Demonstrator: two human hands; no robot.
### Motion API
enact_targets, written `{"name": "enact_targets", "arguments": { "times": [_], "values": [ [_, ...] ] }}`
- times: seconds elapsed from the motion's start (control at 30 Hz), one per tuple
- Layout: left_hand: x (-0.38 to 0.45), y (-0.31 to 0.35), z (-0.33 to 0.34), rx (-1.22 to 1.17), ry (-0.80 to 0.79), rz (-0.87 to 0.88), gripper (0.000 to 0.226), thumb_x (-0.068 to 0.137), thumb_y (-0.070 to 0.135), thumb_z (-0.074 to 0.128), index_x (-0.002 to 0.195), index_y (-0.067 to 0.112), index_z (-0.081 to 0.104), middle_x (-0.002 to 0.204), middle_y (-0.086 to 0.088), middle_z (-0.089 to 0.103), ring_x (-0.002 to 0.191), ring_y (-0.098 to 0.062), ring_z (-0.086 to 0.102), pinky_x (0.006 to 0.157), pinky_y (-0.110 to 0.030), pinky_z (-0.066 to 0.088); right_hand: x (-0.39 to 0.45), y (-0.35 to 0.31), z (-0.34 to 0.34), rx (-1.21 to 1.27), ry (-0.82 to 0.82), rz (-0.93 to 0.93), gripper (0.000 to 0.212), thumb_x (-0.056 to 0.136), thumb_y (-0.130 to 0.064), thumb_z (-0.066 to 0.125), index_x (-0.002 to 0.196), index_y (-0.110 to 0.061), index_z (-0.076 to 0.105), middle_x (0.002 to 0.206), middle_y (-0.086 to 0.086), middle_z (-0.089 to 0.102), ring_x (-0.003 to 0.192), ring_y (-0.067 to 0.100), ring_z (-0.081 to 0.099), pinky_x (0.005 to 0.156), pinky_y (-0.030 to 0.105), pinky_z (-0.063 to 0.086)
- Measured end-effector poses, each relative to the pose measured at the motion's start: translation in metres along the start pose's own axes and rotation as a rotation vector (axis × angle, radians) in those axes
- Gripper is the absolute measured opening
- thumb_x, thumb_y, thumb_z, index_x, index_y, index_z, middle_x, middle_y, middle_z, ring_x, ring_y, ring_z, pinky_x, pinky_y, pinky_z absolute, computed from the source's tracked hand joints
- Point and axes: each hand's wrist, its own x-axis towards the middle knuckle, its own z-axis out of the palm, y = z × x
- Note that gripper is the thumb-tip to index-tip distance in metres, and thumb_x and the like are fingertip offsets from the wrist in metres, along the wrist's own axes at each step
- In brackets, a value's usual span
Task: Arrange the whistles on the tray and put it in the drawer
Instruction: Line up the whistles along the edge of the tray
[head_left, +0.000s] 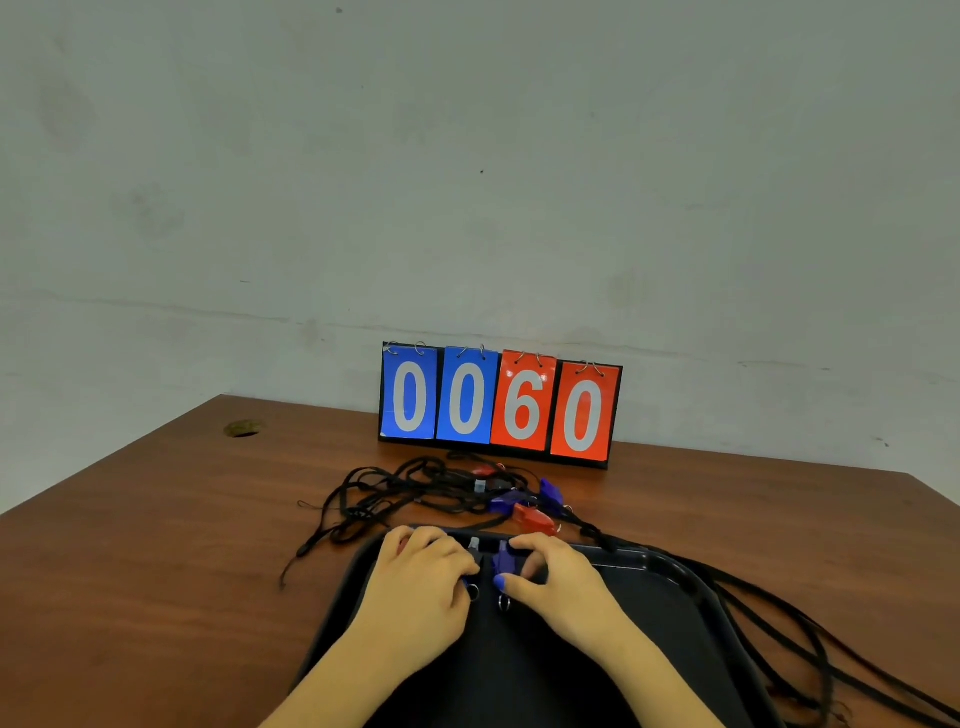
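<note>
A black tray (670, 566) lies on the wooden table in front of me. Both hands rest at its far end. My left hand (423, 582) has its fingers curled over a blue whistle (470, 577), mostly hidden, with its key ring showing below. My right hand (558, 582) pinches a second blue whistle (503, 561) between thumb and fingers. Behind the tray lies a tangle of whistles on black lanyards: a red one (535, 518), two blue ones (550, 491) and another red one (485, 471).
A flip scoreboard (501, 402) reading 0060 stands at the table's back edge against the wall. Black lanyards (779, 618) trail off the tray's right side toward the near right. A cable hole (243, 428) sits at the far left of the table.
</note>
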Motion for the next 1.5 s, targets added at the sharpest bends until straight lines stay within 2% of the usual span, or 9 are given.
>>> {"name": "enact_targets", "arguments": {
  "times": [0.13, 0.2, 0.3, 0.43, 0.57, 0.67, 1.23, 1.37, 1.5],
  "values": [
    [0.005, -0.002, -0.007, -0.037, 0.127, -0.116, 0.029, 0.065, 0.026, 0.043, 0.077, 0.034, 0.068, 0.079, 0.021, 0.064, 0.083, -0.003, 0.061, 0.083, -0.022, 0.034, 0.001, 0.002, 0.0, 0.029, 0.005, 0.005, 0.047, 0.083, -0.046, 0.061, 0.126, -0.03, 0.049, 0.094, -0.008, 0.059, 0.091, 0.006, 0.057, 0.083, 0.022, 0.046],
    [0.008, -0.005, -0.016, -0.017, 0.123, -0.222, 0.028, 0.074, 0.019, 0.05, 0.091, 0.034, 0.066, 0.095, 0.021, 0.062, 0.099, -0.004, 0.058, 0.09, -0.029, 0.038, 0.001, 0.002, -0.001, 0.039, -0.007, 0.008, 0.046, 0.084, -0.045, 0.06, 0.125, -0.03, 0.049, 0.094, -0.009, 0.058, 0.091, 0.006, 0.056, 0.084, 0.021, 0.046],
    [0.008, -0.016, -0.017, -0.04, 0.083, -0.312, 0.031, 0.089, 0.023, 0.042, 0.114, 0.036, 0.056, 0.12, 0.022, 0.051, 0.123, -0.001, 0.034, 0.104, -0.026, 0.017, 0.001, 0.003, -0.002, 0.016, -0.011, 0.004, 0.043, 0.084, -0.042, 0.062, 0.124, -0.029, 0.051, 0.093, -0.012, 0.056, 0.092, 0.004, 0.054, 0.085, 0.021, 0.045],
    [0.007, -0.012, -0.014, -0.058, 0.001, -0.282, 0.031, 0.092, 0.033, 0.036, 0.119, 0.038, 0.05, 0.125, 0.024, 0.046, 0.128, 0.001, 0.024, 0.104, -0.025, 0.009, 0.001, 0.002, -0.001, -0.007, -0.02, 0.005, 0.039, 0.084, -0.043, 0.061, 0.12, -0.032, 0.053, 0.095, -0.014, 0.054, 0.092, 0.004, 0.054, 0.085, 0.021, 0.046],
    [0.005, -0.006, -0.007, -0.035, -0.096, -0.154, 0.055, 0.084, 0.052, 0.013, 0.13, 0.041, 0.043, 0.139, 0.023, 0.038, 0.138, -0.004, 0.011, 0.106, -0.03, -0.001, 0.002, 0.002, 0.0, -0.022, -0.025, -0.001, 0.036, 0.083, -0.043, 0.061, 0.118, -0.034, 0.054, 0.096, -0.012, 0.055, 0.088, 0.004, 0.055, 0.082, 0.021, 0.046],
    [0.005, -0.003, -0.006, -0.017, -0.199, -0.103, 0.042, 0.094, 0.043, 0.03, 0.135, 0.042, 0.035, 0.145, 0.024, 0.03, 0.14, -0.006, 0.004, 0.109, -0.036, -0.004, 0.003, 0.002, 0.0, -0.026, -0.027, -0.007, 0.035, 0.083, -0.043, 0.061, 0.116, -0.035, 0.054, 0.096, -0.011, 0.055, 0.087, 0.005, 0.055, 0.081, 0.022, 0.047],
    [0.005, -0.006, -0.003, 0.005, -0.083, -0.115, 0.035, 0.091, 0.038, 0.04, 0.125, 0.04, 0.049, 0.124, 0.02, 0.049, 0.126, -0.005, 0.03, 0.104, -0.034, 0.011, 0.001, 0.0, 0.004, -0.058, -0.009, -0.015, 0.039, 0.083, -0.046, 0.061, 0.119, -0.031, 0.055, 0.097, -0.01, 0.053, 0.089, 0.006, 0.055, 0.081, 0.026, 0.049],
    [0.004, -0.008, 0.008, 0.006, -0.02, -0.058, 0.026, 0.071, 0.042, 0.047, 0.09, 0.045, 0.064, 0.085, 0.025, 0.06, 0.098, 0.001, 0.045, 0.088, -0.031, 0.026, 0.0, -0.002, 0.003, -0.087, 0.001, -0.035, 0.038, 0.084, -0.047, 0.059, 0.119, -0.033, 0.054, 0.094, -0.011, 0.05, 0.088, 0.009, 0.055, 0.079, 0.026, 0.046],
    [0.003, -0.01, 0.011, 0.017, -0.004, -0.052, 0.026, 0.067, 0.044, 0.043, 0.081, 0.045, 0.064, 0.076, 0.026, 0.058, 0.092, 0.002, 0.04, 0.081, -0.028, 0.023, 0.0, -0.003, 0.002, -0.103, -0.012, -0.032, 0.04, 0.084, -0.049, 0.057, 0.121, -0.034, 0.053, 0.097, -0.01, 0.049, 0.088, 0.009, 0.053, 0.077, 0.025, 0.044]
  ]
}}
